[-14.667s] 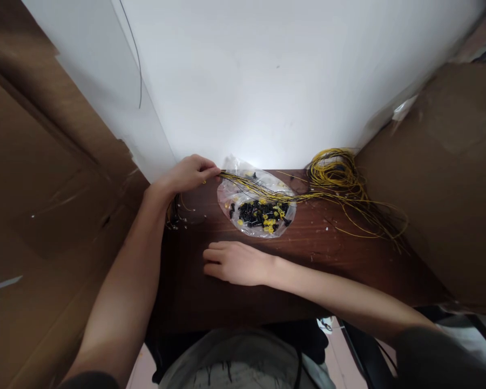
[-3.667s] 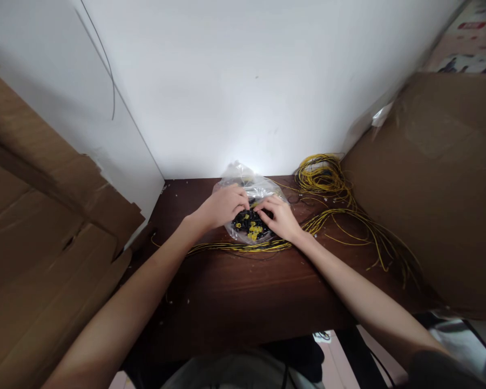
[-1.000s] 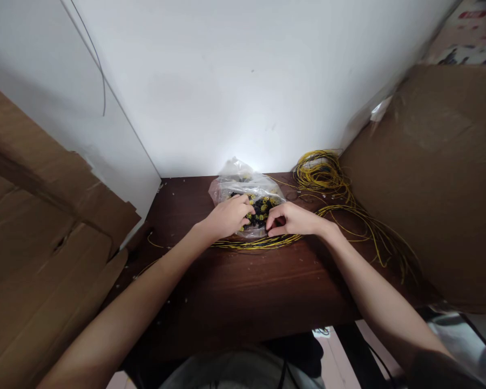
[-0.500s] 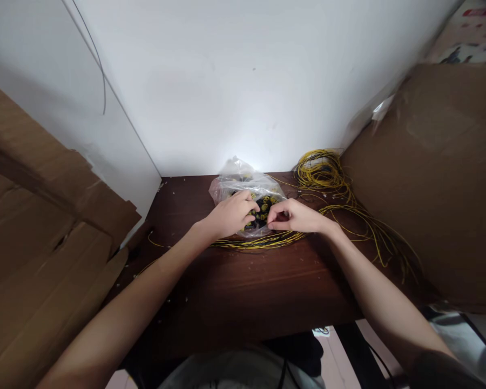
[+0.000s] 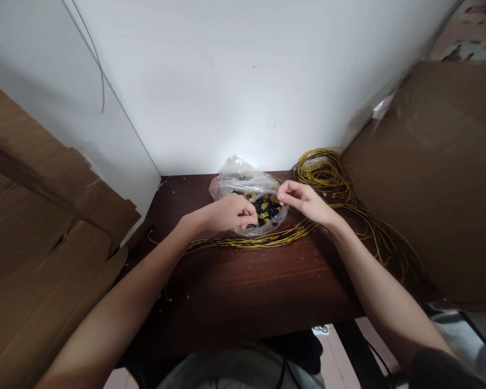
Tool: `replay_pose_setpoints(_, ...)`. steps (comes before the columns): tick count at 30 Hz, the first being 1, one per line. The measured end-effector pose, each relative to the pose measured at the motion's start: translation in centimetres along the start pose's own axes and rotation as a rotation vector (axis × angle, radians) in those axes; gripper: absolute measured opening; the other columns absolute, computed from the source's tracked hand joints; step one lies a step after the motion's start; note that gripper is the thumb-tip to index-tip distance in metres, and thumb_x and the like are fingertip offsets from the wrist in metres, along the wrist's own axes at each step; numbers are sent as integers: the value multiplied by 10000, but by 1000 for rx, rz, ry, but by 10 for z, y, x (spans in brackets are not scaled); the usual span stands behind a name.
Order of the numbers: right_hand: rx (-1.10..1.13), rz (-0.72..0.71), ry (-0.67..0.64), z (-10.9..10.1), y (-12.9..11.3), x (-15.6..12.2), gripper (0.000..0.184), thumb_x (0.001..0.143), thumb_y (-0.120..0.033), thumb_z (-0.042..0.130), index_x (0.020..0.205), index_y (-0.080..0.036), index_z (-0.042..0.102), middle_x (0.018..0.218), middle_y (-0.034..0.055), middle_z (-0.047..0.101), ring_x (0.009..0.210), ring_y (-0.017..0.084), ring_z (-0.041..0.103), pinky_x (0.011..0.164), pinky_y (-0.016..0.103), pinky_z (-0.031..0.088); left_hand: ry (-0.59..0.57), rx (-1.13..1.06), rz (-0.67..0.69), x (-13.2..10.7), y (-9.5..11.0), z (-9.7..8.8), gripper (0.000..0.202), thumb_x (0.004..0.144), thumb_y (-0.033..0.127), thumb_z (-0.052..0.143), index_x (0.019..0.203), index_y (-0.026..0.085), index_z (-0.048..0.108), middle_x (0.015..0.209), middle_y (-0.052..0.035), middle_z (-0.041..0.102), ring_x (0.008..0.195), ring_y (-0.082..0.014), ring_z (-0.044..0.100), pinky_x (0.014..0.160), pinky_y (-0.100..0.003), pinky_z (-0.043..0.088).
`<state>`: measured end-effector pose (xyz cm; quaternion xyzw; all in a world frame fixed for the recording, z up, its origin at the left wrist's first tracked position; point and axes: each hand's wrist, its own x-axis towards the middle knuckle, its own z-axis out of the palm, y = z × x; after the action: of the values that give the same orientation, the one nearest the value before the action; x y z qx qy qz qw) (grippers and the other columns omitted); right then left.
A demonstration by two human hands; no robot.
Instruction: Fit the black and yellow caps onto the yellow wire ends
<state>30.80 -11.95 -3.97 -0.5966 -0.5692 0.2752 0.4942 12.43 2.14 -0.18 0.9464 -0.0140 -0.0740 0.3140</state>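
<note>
A clear plastic bag (image 5: 243, 168) lies open on the dark wooden table, holding many small black and yellow parts (image 5: 269, 208). My left hand (image 5: 233, 212) is over the bag's left front side, fingers curled into a pinch; whatever they hold is hidden. At the bag's right edge my right hand (image 5: 302, 199) has thumb and forefinger pressed together, and anything between them is too small to name. A bundle of thin yellow and black wires (image 5: 259, 241) runs along the front of the bag, below both hands.
More coiled yellow wire (image 5: 318, 168) lies at the back right against the white wall (image 5: 243, 92). A large cardboard box (image 5: 429, 178) borders the right side, and folded cardboard (image 5: 44, 243) leans at the left. Small white scraps dot the dark tabletop (image 5: 243, 286).
My right hand has moved right and slightly up, from the bag's middle to its edge. My left hand has drawn slightly back, its fingers curling closed, so more of the small parts show.
</note>
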Motion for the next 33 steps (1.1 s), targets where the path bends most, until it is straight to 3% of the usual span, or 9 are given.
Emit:
replay_pose_setpoints(4, 84, -2, 97, -6, 1, 1, 273, 800, -439, 586, 780, -179, 507, 639, -20, 503, 613, 104, 472, 637, 265, 389, 23, 19, -5, -9, -4, -12, 262, 823, 233, 433, 744, 110, 651, 663, -47, 647, 585, -96, 521, 589, -229, 376)
replay_pose_setpoints(9, 364, 23, 152, -16, 0, -1, 289, 764, -453, 627, 748, -214, 464, 543, -65, 326, 501, 93, 380, 535, 265, 372, 56, 26, -66, -21, -1, -25, 279, 807, 251, 458, 609, 123, 607, 591, -33, 600, 573, -97, 480, 604, -240, 355)
replay_pose_setpoints(13, 386, 54, 254, -29, 0, -3, 312, 747, -489, 631, 724, -239, 444, 529, -68, 215, 464, 94, 270, 463, 251, 305, 65, 6, -117, -27, 4, -32, 316, 801, 308, 470, 559, 130, 569, 534, -9, 536, 539, -93, 424, 570, -242, 324)
replay_pose_setpoints(17, 434, -15, 358, -42, 1, -5, 307, 786, -475, 596, 682, -238, 432, 525, -65, 145, 440, 96, 193, 418, 241, 249, 63, -25, -170, -31, 6, -35, 292, 774, 326, 493, 577, 134, 589, 541, -6, 550, 519, -86, 413, 546, -237, 310)
replay_pose_setpoints(26, 518, -47, 510, -56, 11, -5, 336, 814, -468, 565, 637, -231, 405, 506, -64, 99, 415, 102, 158, 394, 245, 259, -8, 10, -190, -37, 3, -41, 225, 734, 266, 496, 598, 139, 621, 592, -11, 597, 558, -95, 476, 557, -225, 321)
replay_pose_setpoints(33, 523, -51, 482, -51, 12, -4, 347, 824, -449, 555, 616, -225, 392, 503, -66, 105, 412, 101, 167, 402, 241, 267, -45, 36, -242, -44, 2, -45, 158, 707, 231, 526, 647, 148, 646, 627, 3, 620, 603, -102, 506, 591, -211, 331)
